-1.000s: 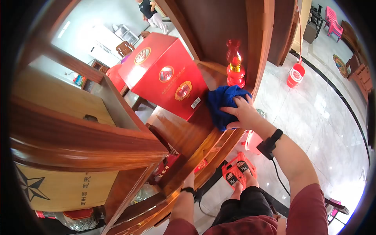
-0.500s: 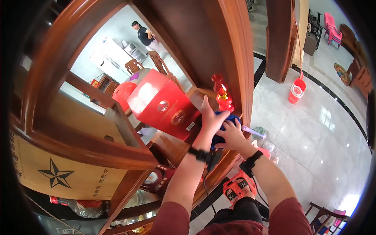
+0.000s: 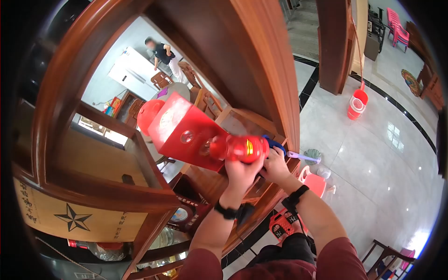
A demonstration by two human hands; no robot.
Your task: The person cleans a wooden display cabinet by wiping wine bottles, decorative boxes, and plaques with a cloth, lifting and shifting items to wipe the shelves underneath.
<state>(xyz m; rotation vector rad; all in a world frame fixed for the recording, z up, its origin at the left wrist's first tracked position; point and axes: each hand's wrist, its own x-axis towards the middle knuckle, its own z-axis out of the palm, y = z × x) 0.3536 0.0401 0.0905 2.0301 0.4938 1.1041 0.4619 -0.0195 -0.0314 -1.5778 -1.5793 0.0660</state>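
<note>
A red glass lamp (image 3: 239,148) with a glowing yellow band lies tilted on its side, lifted off the shelf and a little blurred. My left hand (image 3: 242,173) is wrapped round its underside. Close against it on the right, my right hand (image 3: 276,164) has its fingers closed on a dark blue cloth (image 3: 274,143), which is partly hidden behind the hand and the lamp's base. Left of the lamp, a large red box (image 3: 186,133) stands on the wooden shelf (image 3: 203,179), and the lamp's narrow end overlaps it in view.
Wooden cabinet posts (image 3: 268,60) frame the shelf. A purple handle (image 3: 298,156) sticks out at its right edge. Below are a red stool (image 3: 313,183) and the red step (image 3: 280,225) under my feet. A red mop bucket (image 3: 357,105) stands farther off. Another person (image 3: 164,53) stands beyond the opening.
The lamp stood upright on the shelf; now my left hand has lifted and tipped it leftward. My right hand stays at the blue cloth. The person beyond the opening has shifted.
</note>
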